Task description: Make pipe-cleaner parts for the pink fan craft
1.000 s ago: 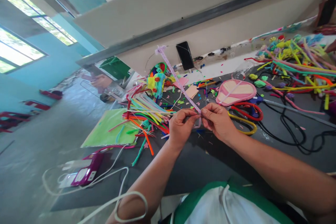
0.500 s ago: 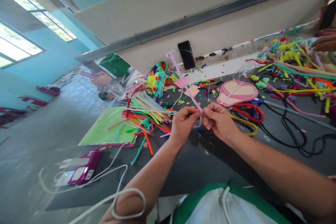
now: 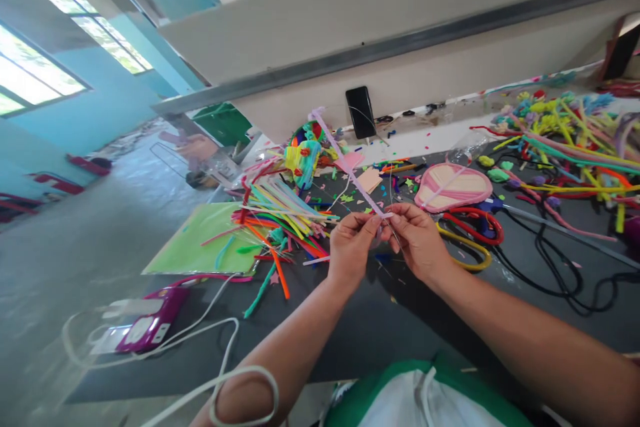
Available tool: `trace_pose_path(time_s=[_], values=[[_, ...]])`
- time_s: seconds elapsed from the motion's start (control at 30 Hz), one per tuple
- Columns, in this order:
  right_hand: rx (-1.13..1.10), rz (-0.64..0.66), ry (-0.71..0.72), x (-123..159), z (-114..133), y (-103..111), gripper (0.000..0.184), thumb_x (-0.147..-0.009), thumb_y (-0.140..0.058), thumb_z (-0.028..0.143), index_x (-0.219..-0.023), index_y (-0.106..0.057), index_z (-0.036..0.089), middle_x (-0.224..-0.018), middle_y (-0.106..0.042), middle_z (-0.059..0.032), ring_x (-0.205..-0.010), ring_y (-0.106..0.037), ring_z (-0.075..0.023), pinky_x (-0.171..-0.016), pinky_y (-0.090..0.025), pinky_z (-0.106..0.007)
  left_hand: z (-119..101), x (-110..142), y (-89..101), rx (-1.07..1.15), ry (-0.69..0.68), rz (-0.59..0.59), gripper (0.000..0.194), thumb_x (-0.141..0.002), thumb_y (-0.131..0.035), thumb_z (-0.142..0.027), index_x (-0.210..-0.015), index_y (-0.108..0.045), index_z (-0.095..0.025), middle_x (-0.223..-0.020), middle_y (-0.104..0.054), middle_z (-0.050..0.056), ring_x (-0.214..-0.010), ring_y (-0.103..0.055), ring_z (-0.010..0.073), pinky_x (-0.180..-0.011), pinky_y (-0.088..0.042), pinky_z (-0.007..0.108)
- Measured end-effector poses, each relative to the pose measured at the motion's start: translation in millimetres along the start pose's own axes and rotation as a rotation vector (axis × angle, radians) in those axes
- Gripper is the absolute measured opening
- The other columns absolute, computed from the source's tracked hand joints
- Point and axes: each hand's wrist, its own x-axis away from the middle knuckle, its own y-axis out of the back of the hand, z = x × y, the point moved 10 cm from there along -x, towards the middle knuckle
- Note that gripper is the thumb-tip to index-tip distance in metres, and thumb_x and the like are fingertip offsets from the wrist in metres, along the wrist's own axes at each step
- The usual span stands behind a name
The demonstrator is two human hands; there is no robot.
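A lilac pipe cleaner (image 3: 345,159) slants up and to the left from between my two hands, its far end bent over. My left hand (image 3: 353,243) pinches it near its lower end between thumb and fingertips. Close beside, my right hand (image 3: 417,240) also has thumb and fingers closed on the lilac pipe cleaner, where a short piece crosses at the fingertips. Thin wire-like strands show by the right fingers. To the left lies a heap of multicoloured pipe cleaners (image 3: 287,203). A pink and cream padded oval piece (image 3: 453,188) rests beyond my right hand.
Red-and-yellow-handled scissors (image 3: 473,227) lie right of my right hand, beside a blue-handled tool and black cord (image 3: 545,267). A phone (image 3: 361,112) leans on the partition. A purple power strip (image 3: 150,323) with white cable sits left, near a green plastic-wrapped sheet (image 3: 193,240).
The lilac pipe cleaner tilts further left, and a short piece now crosses at my right fingertips. A co-worker's hand at the far right has left the view.
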Motion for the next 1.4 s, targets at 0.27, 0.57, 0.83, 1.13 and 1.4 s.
trace_pose_path(time_s=[0.27, 0.57, 0.83, 1.13, 1.4], values=[[0.032, 0.018, 0.042, 0.7, 3.9, -0.3, 0.015, -0.071, -0.071, 0.024, -0.081, -0.062, 0.018, -0.062, -0.064, 0.0007, -0.052, -0.060, -0.0105, -0.038, -0.042, -0.016, -2.2, 5.6, -6.6, 0.047, -0.013, -0.015, 0.016, -0.076, -0.067, -0.031, -0.076, -0.061, -0.016, -0.062, -0.063, -0.001, -0.053, -0.057, 0.0096, -0.054, -0.050, 0.024], [0.179, 0.064, -0.054, -4.2, 7.5, 3.3, 0.020, -0.072, -0.072, 0.030, -0.074, -0.057, 0.017, -0.060, -0.064, 0.0013, -0.053, -0.063, -0.0116, -0.051, -0.051, -0.022, -20.8, 3.3, -2.3, -0.259, -0.143, 0.037, 0.012, -0.074, -0.068, -0.027, -0.075, -0.066, -0.016, -0.071, -0.067, 0.002, -0.064, -0.062, 0.0122, -0.062, -0.050, 0.024], [0.203, 0.018, -0.068, -0.6, 3.9, 1.9, 0.018, -0.074, -0.068, 0.031, -0.077, -0.060, 0.016, -0.064, -0.063, 0.0016, -0.042, -0.053, -0.0070, -0.036, -0.036, -0.016, -22.6, -9.5, -1.3, -0.413, -0.201, 0.172, 0.009, -0.075, -0.066, -0.025, -0.076, -0.067, -0.016, -0.075, -0.069, 0.003, -0.071, -0.062, 0.0140, -0.068, -0.047, 0.025], [0.146, -0.082, 0.083, 3.9, 15.0, 7.0, 0.012, -0.077, -0.065, 0.027, -0.074, -0.060, 0.016, -0.062, -0.063, 0.0016, -0.044, -0.056, -0.0087, -0.040, -0.042, -0.019, -24.5, -9.2, 8.0, -0.345, -0.131, 0.143, 0.015, -0.079, -0.060, -0.028, -0.088, -0.066, -0.017, -0.082, -0.067, 0.004, -0.078, -0.061, 0.0153, -0.075, -0.047, 0.027], [0.151, -0.097, 0.025, 2.5, 5.7, 11.4, 0.015, -0.074, -0.067, 0.029, -0.076, -0.060, 0.016, -0.062, -0.064, 0.0012, -0.044, -0.059, -0.0103, -0.042, -0.048, -0.021, -14.2, -5.3, 9.1, -0.397, -0.137, 0.073, 0.011, -0.077, -0.064, -0.027, -0.080, -0.064, -0.017, -0.076, -0.066, 0.001, -0.072, -0.059, 0.0134, -0.069, -0.046, 0.025]])
